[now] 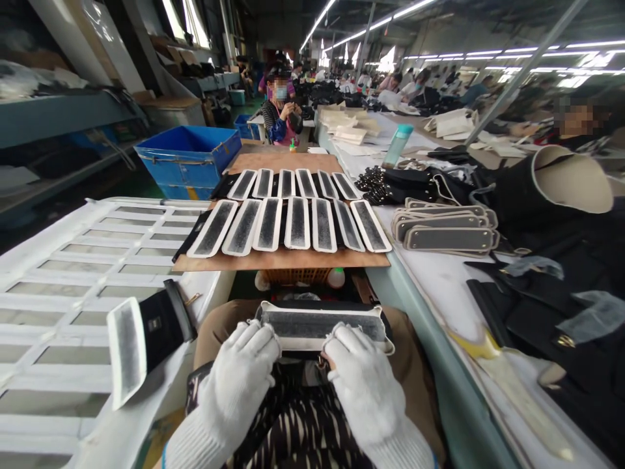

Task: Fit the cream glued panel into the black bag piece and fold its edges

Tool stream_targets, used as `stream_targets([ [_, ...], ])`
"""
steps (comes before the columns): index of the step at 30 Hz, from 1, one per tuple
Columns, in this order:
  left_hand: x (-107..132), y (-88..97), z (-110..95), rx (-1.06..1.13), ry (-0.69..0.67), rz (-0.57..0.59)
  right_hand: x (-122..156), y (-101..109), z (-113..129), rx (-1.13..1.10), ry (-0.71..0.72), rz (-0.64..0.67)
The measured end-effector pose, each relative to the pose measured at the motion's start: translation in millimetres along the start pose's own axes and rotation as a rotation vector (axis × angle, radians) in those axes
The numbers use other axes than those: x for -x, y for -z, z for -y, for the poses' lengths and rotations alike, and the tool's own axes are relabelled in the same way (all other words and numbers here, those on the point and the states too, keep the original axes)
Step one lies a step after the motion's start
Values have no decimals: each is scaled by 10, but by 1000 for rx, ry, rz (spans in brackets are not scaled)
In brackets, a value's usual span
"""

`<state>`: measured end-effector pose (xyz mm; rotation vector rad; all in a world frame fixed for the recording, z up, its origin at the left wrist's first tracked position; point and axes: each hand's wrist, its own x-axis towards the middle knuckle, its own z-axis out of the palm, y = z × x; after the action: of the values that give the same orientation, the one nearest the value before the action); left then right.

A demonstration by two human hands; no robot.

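Across my lap lies a black bag [319, 320] with its long dark base panel facing up, edged by a raised white rim. My left hand [244, 361], in a white knit glove, grips the near left edge of the rim with fingers curled over it. The right hand [361, 371], gloved the same way, is closed on the near edge toward the right end. Both thumbs are mostly hidden. To my left, another black bag [168, 322] with a white-rimmed base [127, 352] rests on its side on the white slatted rack [88, 286].
Ahead, a brown board [288, 262] carries two rows of white-rimmed bag bases [297, 225]. Stacked grey panels [446, 240], black bags [532, 312] and a yellowed brush-like tool [517, 384] lie on the right table. A blue bin [188, 159] stands beyond the rack; a masked person [280, 117] sits farther back.
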<state>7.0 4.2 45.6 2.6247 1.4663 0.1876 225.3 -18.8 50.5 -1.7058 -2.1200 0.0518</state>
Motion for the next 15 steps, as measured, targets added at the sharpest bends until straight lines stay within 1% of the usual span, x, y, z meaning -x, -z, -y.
stream_targets([
  [4,19,-103,63,63,34,-81,-12,-21,6,-3,-34,14],
  [6,1,-88,73,110,82,-104,-27,-39,5,16,-34,30],
  [9,-35,-26,49,159,118,-82,-45,-55,13,43,-42,52],
  [12,-41,-26,9,142,125,-82,-55,-52,33,37,-75,81],
  [15,-23,-85,-28,87,151,-135,-86,-31,58,35,-117,105],
])
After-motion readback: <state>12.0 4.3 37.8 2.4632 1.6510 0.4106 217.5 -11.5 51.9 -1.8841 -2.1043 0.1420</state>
